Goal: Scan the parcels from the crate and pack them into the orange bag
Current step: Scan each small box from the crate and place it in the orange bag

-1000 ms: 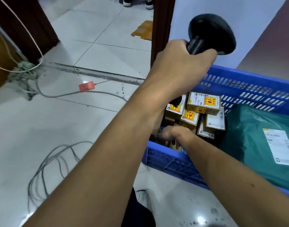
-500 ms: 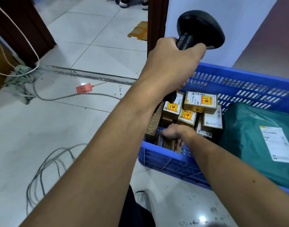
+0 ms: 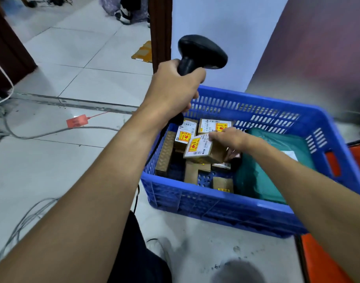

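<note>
A: Nearest us, lower right, the orange bag [image 3: 322, 260] sits just beside the blue crate [image 3: 215, 203] on the tiled floor.

B: And inside the crate?

A: A green mailer [image 3: 262, 172] fills the right side, and small cardboard boxes [image 3: 185, 132] are crowded to the left. The right hand [image 3: 228, 137] is in there now, fingers and thumb clamped round one small parcel [image 3: 199, 149]. It's tilted, label up, above the other boxes.

B: So the parcel is over the crate, not at the bag?

A: Correct, well inside the crate walls. Just beyond, the left hand [image 3: 173, 92] is fisted tight round the handle of the black scanner [image 3: 201, 52], whose head is up over the crate's far left corner.

B: Further out?

A: There's a red tag [image 3: 77, 121] on the tiles, and a flat piece of cardboard [image 3: 143, 52] by the doorpost.
</note>
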`<state>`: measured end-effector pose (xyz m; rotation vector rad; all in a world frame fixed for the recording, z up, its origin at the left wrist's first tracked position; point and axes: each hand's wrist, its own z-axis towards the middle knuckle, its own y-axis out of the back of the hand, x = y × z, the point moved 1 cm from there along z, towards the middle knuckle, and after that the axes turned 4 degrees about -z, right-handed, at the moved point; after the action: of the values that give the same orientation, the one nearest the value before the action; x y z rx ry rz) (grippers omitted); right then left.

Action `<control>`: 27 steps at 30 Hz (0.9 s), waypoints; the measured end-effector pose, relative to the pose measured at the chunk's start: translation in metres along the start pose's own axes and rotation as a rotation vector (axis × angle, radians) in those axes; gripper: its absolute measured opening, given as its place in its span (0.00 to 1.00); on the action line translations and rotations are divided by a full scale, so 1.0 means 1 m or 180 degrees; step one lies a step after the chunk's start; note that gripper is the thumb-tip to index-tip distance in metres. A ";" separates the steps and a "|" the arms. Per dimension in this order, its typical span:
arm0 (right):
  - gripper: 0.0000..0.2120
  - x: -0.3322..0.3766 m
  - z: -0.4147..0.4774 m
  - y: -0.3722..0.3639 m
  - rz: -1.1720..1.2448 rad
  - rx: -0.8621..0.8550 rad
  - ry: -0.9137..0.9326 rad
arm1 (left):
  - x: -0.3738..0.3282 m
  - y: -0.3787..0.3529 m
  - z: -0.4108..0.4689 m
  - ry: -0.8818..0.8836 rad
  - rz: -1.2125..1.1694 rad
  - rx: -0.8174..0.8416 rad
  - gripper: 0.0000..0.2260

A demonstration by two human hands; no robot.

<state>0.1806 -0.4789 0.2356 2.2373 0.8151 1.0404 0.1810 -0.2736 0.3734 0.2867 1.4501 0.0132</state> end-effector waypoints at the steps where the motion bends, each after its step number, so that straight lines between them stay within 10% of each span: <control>1: 0.19 -0.005 -0.015 0.017 0.0105 -0.0114 0.0042 | -0.002 -0.003 -0.002 -0.0049 0.0015 0.0017 0.04; 11: 0.05 -0.098 -0.150 0.142 0.0904 -0.0938 0.0094 | -0.004 -0.022 -0.022 -0.0067 0.0231 0.0213 0.08; 15: 0.26 -0.138 -0.174 0.142 0.0884 -0.1423 0.0033 | -0.005 -0.028 -0.034 -0.0038 0.0023 0.0268 0.05; 23: 0.31 -0.173 -0.177 0.110 0.1710 -0.2417 0.0111 | -0.016 -0.052 -0.083 -0.0079 -0.0210 0.0583 0.09; 27: 0.16 -0.164 -0.173 0.119 0.1856 -0.2553 0.0192 | -0.019 -0.059 -0.091 -0.0136 -0.0151 0.0682 0.10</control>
<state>-0.0085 -0.6386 0.3349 1.7383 -0.2660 1.3779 0.0795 -0.3171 0.3714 0.4249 1.4172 -0.1868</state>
